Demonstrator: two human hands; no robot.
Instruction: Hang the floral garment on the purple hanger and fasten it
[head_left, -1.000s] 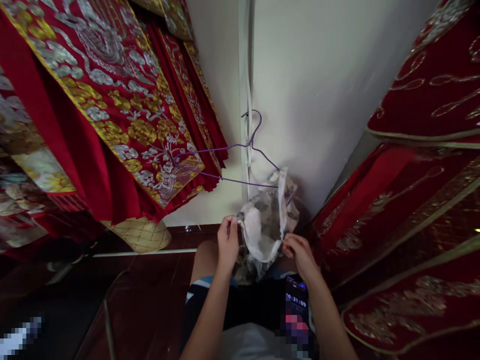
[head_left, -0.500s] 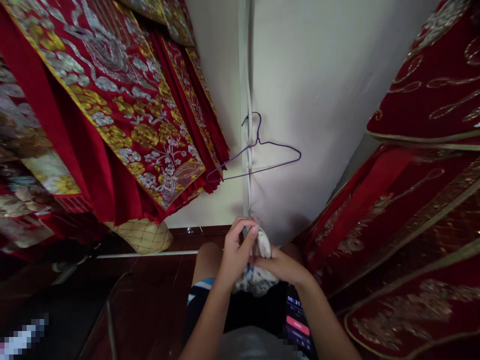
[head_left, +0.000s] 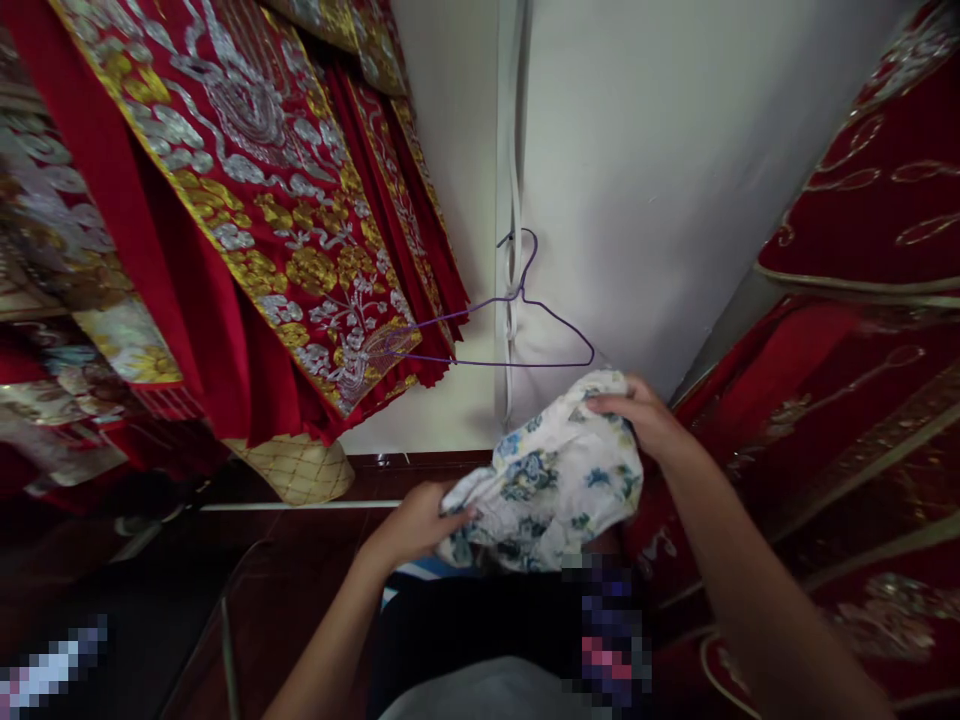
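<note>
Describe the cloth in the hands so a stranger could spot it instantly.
Find the pale wall, then the purple hanger in front of it. Just below, the left hand and right hand hold the cloth: white with blue flowers, unlike the red embroidered garments either side.

Dim light; soft shadow on wall (head_left: 637, 180); floor (head_left: 300, 580) murky; lower patches pixelated.

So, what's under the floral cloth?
Past the near edge of the floral cloth, dark shorts with a blue-and-white stripe show; what lies directly under it is covered.
</note>
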